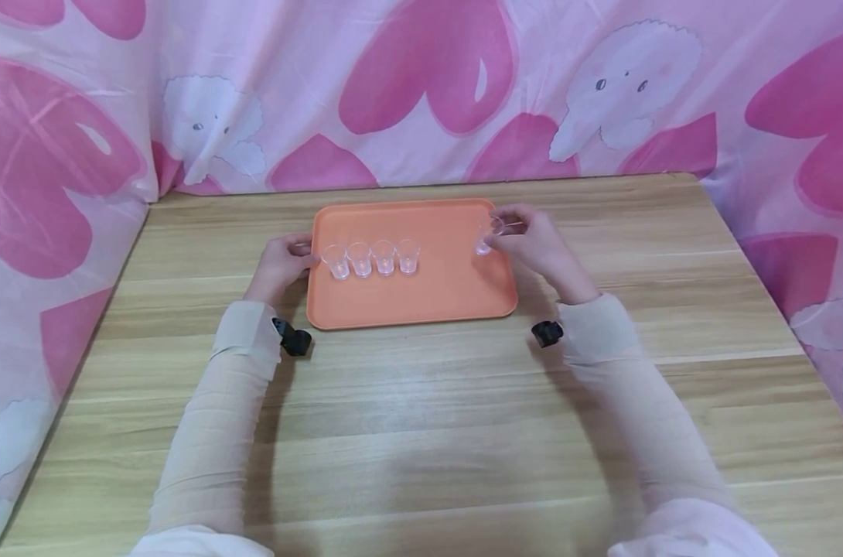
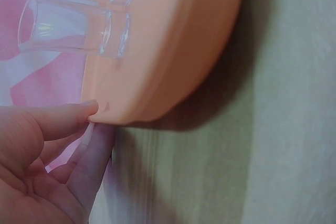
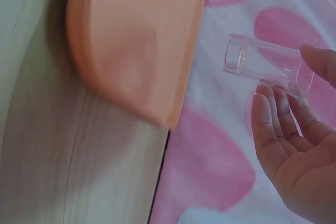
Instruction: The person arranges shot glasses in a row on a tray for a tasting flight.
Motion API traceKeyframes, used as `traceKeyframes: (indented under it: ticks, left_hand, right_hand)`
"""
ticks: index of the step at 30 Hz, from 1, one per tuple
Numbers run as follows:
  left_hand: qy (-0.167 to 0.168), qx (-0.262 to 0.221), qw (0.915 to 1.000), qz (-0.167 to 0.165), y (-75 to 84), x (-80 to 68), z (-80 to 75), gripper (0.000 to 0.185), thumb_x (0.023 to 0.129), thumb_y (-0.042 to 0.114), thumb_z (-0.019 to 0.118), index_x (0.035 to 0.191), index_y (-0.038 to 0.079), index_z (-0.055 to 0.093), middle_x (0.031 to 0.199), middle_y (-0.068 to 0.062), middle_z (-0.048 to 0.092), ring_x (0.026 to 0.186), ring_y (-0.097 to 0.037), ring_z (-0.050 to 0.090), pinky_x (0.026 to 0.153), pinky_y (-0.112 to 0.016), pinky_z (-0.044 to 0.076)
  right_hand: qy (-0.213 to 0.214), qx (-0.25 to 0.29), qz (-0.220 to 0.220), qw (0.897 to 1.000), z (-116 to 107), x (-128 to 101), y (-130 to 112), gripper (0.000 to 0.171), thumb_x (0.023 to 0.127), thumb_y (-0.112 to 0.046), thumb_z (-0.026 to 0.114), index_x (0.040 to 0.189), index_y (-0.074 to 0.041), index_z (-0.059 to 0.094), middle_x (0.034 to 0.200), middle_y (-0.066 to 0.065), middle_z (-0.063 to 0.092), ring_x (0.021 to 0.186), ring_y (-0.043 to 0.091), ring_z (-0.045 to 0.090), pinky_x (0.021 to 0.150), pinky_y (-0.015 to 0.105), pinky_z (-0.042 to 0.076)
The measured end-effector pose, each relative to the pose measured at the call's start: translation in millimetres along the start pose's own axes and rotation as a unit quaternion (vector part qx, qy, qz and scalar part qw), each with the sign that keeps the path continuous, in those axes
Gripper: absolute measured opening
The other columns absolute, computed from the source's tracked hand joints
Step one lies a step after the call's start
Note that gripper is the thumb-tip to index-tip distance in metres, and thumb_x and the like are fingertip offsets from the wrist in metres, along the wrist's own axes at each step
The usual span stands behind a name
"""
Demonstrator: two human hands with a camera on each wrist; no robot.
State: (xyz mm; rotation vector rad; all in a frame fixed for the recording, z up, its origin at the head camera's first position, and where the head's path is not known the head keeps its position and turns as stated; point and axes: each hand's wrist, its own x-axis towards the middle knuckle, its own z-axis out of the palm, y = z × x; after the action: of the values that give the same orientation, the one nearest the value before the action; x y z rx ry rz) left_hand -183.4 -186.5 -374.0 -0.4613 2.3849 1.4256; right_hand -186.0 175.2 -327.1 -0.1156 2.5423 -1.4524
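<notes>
An orange rectangular tray [image 1: 407,300] lies on the table, bearing a row of several small clear cups [image 1: 384,258] on its left half. My left hand [image 1: 280,267] pinches the tray's left rim, thumb [image 2: 86,109] on top and fingers underneath, beside the leftmost cup [image 2: 73,27]. Over the tray's right side, my right hand [image 1: 538,246] holds another clear cup [image 3: 265,64] near its rim between thumb and fingers. That cup's thick base points away from the palm, and the right wrist view shows it raised above the tray surface.
The wood-grain table [image 1: 407,433] extends around the tray. A pink and white patterned cloth [image 1: 421,93] hangs behind the table and along both sides. Small black cameras [image 1: 296,342] sit at both wrists, close to the tray's front corners.
</notes>
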Motion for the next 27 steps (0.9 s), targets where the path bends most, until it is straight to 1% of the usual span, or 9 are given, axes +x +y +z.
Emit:
traceKeyframes:
  ticks: [3, 6, 8, 10, 17, 22, 27]
  left_hand:
    - [0.0, -0.003, 1.0, 0.002, 0.3, 0.0, -0.3, 0.049, 0.097, 0.006, 0.052, 0.144, 0.005, 0.039, 0.137, -0.021, 0.05, 0.122, -0.029, 0.053, 0.106, -0.039, 0.048]
    - [0.002, -0.001, 1.0, -0.001, 0.7, 0.0, -0.2, 0.049, 0.097, 0.007, 0.052, 0.144, 0.006, 0.04, 0.137, -0.02, 0.05, 0.121, -0.028, 0.053, 0.105, -0.038, 0.048]
    - [0.002, 0.001, 1.0, -0.003, 0.6, 0.3, -0.2, 0.049, 0.097, 0.007, 0.052, 0.144, 0.006, 0.04, 0.137, -0.02, 0.05, 0.121, -0.028, 0.053, 0.106, -0.039, 0.048]
    - [0.003, 0.003, 1.0, -0.004, 0.3, 0.7, -0.2, 0.049, 0.097, 0.007, 0.052, 0.144, 0.007, 0.04, 0.137, -0.02, 0.05, 0.12, -0.028, 0.053, 0.106, -0.038, 0.048]
    - [0.005, 0.008, 1.0, 0.001, -0.4, 3.3, -0.8, 0.05, 0.096, 0.006, 0.052, 0.144, 0.006, 0.04, 0.135, -0.021, 0.05, 0.119, -0.029, 0.054, 0.105, -0.039, 0.049]
    - [0.004, 0.008, 1.0, -0.002, -0.5, 4.2, -0.7, 0.05, 0.096, 0.006, 0.052, 0.145, 0.006, 0.039, 0.136, -0.021, 0.05, 0.119, -0.029, 0.054, 0.105, -0.039, 0.049]
    - [0.001, 0.005, 1.0, -0.005, -0.1, 2.5, -0.7, 0.049, 0.097, 0.006, 0.051, 0.145, 0.005, 0.039, 0.137, -0.02, 0.049, 0.12, -0.029, 0.053, 0.106, -0.039, 0.048]
  right_hand:
    - [-0.019, 0.006, -0.001, 1.0, 12, 4, -4, 0.045, 0.087, -0.011, 0.066, 0.129, 0.0, 0.053, 0.118, 0.015, 0.058, 0.111, 0.025, 0.057, 0.086, 0.017, 0.05]
    - [-0.034, 0.007, -0.007, 0.999, 24, 8, -7, 0.045, 0.086, -0.01, 0.067, 0.127, 0.002, 0.053, 0.116, 0.016, 0.058, 0.113, 0.029, 0.057, 0.094, 0.029, 0.051]
    - [-0.039, 0.006, -0.015, 0.999, 31, 11, -7, 0.044, 0.085, -0.008, 0.067, 0.126, 0.003, 0.054, 0.115, 0.018, 0.059, 0.113, 0.03, 0.058, 0.097, 0.034, 0.051]
    - [-0.044, 0.005, -0.025, 0.999, 38, 13, -8, 0.044, 0.084, -0.005, 0.068, 0.125, 0.004, 0.054, 0.116, 0.021, 0.059, 0.112, 0.032, 0.059, 0.099, 0.037, 0.051]
    - [-0.059, 0.002, -0.038, 0.998, 57, 18, -8, 0.044, 0.084, -0.002, 0.066, 0.125, 0.007, 0.054, 0.113, 0.02, 0.057, 0.108, 0.031, 0.059, 0.095, 0.035, 0.053]
    - [-0.062, 0.003, -0.029, 0.998, 64, 20, -9, 0.045, 0.083, -0.002, 0.068, 0.125, 0.005, 0.054, 0.112, 0.018, 0.057, 0.108, 0.03, 0.06, 0.093, 0.034, 0.053]
    - [-0.072, 0.001, -0.013, 0.997, 69, 22, -10, 0.046, 0.083, -0.003, 0.068, 0.127, 0.001, 0.054, 0.117, 0.016, 0.057, 0.113, 0.029, 0.058, 0.096, 0.035, 0.052]
